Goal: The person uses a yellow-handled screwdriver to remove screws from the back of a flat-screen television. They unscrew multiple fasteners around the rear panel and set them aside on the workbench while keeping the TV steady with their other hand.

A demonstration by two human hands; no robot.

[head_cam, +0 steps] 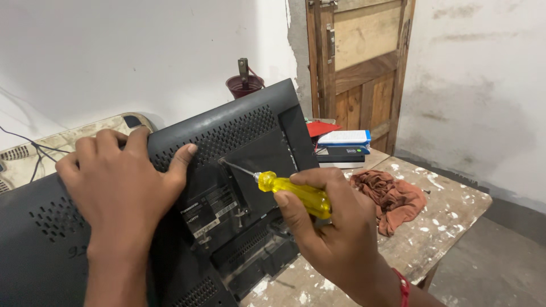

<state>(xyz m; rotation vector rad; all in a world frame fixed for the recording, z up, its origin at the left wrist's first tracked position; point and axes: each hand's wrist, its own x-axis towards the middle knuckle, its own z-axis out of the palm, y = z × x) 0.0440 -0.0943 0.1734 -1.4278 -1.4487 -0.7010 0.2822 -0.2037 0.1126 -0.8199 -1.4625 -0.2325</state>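
A black flat-screen monitor (250, 136) lies tilted with its vented back cover facing me. My left hand (116, 182) rests flat on the upper edge of that cover, fingers curled over the top and thumb pressed on the vents. My right hand (335, 230) grips a screwdriver (293, 191) with a clear yellow handle. Its metal shaft points up and left, and the tip sits at a screw hole (220, 161) near the middle of the back panel.
A paint-spattered wooden table (455, 210) holds a crumpled brown rag (392, 196), a stack of flat boxes (344, 149) and a red item. A dark red pot (244, 85) stands behind the monitor. A wooden door (364, 62) and white walls close the back.
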